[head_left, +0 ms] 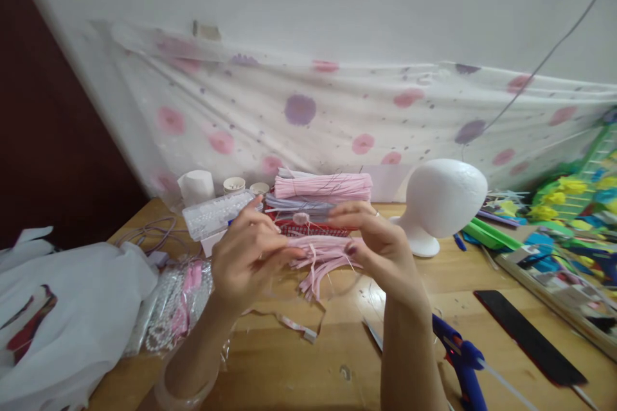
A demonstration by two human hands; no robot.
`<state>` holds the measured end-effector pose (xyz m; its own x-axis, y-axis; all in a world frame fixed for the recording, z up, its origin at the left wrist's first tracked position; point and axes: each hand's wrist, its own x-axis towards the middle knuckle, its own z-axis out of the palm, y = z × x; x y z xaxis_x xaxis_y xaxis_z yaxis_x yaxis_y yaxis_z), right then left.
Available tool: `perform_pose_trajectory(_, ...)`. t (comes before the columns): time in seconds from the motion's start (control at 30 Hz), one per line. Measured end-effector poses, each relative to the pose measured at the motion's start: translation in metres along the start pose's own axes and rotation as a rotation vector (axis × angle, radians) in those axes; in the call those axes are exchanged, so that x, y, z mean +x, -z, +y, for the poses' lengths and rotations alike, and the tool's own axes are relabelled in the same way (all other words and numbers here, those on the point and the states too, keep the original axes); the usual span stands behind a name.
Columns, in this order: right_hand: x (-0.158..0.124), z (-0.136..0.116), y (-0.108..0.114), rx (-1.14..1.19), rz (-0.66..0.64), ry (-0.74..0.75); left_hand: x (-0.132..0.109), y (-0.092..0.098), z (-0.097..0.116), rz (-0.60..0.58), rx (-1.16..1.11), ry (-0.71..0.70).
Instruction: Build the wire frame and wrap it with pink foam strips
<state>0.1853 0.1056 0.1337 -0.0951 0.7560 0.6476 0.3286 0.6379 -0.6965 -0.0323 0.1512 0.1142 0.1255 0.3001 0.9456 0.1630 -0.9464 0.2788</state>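
My left hand [250, 253] is raised over the table at centre left, fingers curled and thumb close to the index finger; whatever it pinches is too small to make out. Facing it, my right hand [385, 250] hovers with thumb and fingers apart. A small pale pink piece [301, 219] shows between the two hands; its support is unclear. Behind and below them lie pink fuzzy stems [315, 276], with a bundle of pink stems [322, 186] and grey stems [303, 207] farther back by a red basket [294, 229].
A white foam head [446, 199] stands right of my hands. Nearer are a blue glue gun [463, 359], scissors [373, 335] and a black strip [530, 337]. Left are a bead box [216, 215], bagged beads [168, 308], a measuring tape [289, 323] and a white plastic bag [87, 308].
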Motion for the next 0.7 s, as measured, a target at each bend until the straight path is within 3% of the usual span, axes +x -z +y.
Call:
perform_pose_trajectory(0.1,0.002,0.002,-0.002,0.013,0.088,-0.136,-0.005,0.007,0.007,0.010,0.272,-0.233)
perform_pose_trajectory(0.17,0.004,0.004,-0.007,0.076,0.045,-0.209,-0.009,0.013,0.011,0.016,0.395,-0.339)
perform_pose_trajectory(0.23,0.005,0.007,-0.012,0.174,0.012,-0.248,-0.013,0.017,0.012,0.024,0.481,-0.419)
perform_pose_trajectory(0.33,0.006,0.015,-0.019,0.283,0.129,-0.296,-0.014,0.018,0.011,0.046,0.556,-0.464)
perform_pose_trajectory(0.57,0.009,0.043,-0.020,0.330,0.392,-0.329,-0.008,-0.001,-0.004,0.098,0.461,-0.272)
perform_pose_trajectory(0.7,0.012,0.043,-0.016,0.354,0.461,-0.326,-0.015,0.013,0.007,0.129,0.312,-0.075)
